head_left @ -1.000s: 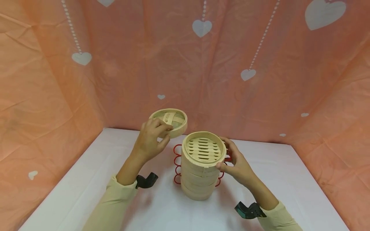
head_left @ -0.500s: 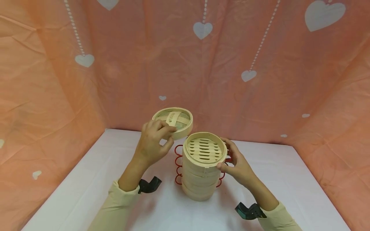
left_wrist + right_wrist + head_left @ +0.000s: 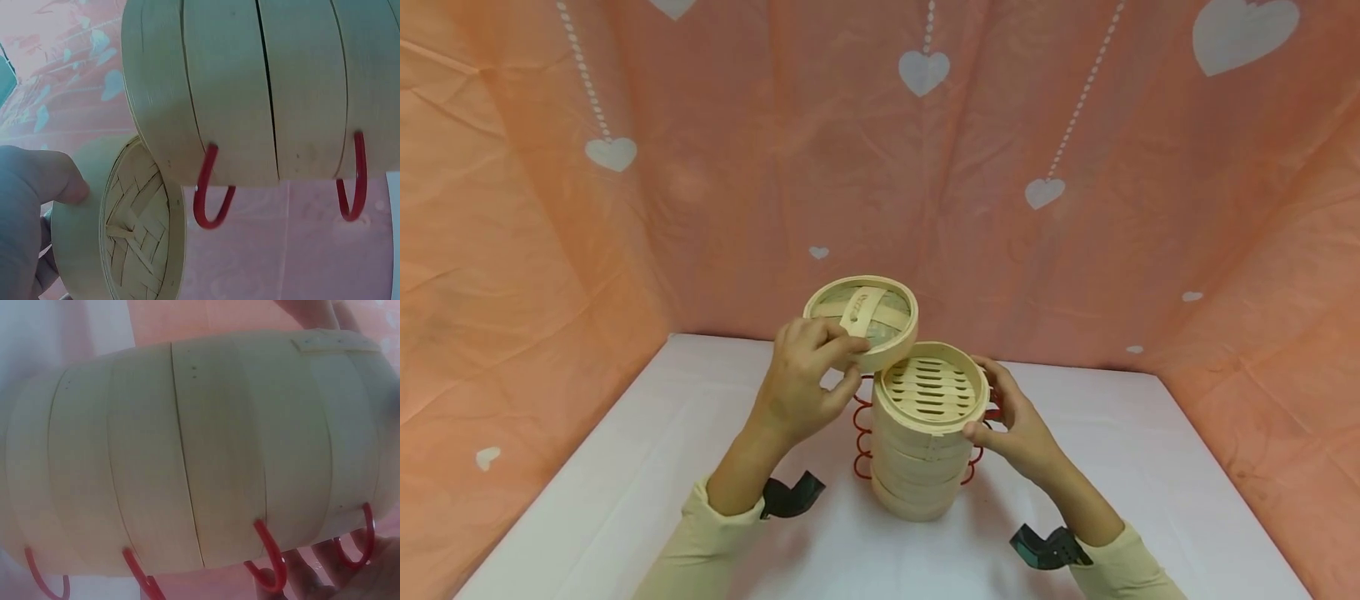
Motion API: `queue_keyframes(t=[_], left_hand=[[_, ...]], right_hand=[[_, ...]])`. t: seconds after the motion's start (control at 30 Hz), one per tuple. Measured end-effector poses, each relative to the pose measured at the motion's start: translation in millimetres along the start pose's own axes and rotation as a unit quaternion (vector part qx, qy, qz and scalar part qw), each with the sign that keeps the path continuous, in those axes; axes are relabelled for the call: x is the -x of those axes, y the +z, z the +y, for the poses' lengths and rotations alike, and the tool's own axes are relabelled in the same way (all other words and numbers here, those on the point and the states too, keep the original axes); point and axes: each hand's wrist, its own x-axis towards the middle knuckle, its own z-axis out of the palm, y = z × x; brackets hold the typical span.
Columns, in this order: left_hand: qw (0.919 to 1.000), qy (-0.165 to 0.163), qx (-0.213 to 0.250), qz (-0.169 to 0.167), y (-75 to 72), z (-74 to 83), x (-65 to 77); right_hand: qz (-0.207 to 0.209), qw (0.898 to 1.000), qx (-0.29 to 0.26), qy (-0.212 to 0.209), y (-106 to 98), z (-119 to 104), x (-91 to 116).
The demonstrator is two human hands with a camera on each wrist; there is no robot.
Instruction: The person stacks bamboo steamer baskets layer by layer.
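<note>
A stack of bamboo steamer baskets [image 3: 917,467] stands upright on the table, its slatted top tier uncovered. My left hand [image 3: 805,379] pinches the rim of the bamboo steamer lid [image 3: 891,317] between thumb and fingers. Tilted, the lid overlaps the stack's back-left rim in the head view. Its woven underside [image 3: 137,219] shows in the left wrist view, right beside the top tier. My right hand [image 3: 1018,421] grips the top of the stack from the right, thumb in front and fingers round the back, partly hidden.
Red loop handles [image 3: 862,418] stick out on both sides of the stack. A white-covered table [image 3: 1112,467] spreads around it. Orange-pink cloth [image 3: 737,208] with pale hearts hangs behind and at both sides. Each wrist carries a dark camera mount [image 3: 793,495].
My left hand has brought the lid rightward, from beside the stack to overlapping its back-left rim. The right hand and the stack stay where they were.
</note>
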Motion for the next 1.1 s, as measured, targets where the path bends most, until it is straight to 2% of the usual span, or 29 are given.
queue_keyframes(t=[0.63, 1.1], left_hand=[[0.9991, 0.04, 0.001, 0.009, -1.7, 22.4, 1.1], [0.9964, 0.081, 0.021, 0.01, 1.4, 33.9, -1.8]], right_hand=[[0.001, 1.0, 0.0, 0.006, 0, -1, 0], [0.0, 1.0, -0.012, 0.006, 1, 1, 0]])
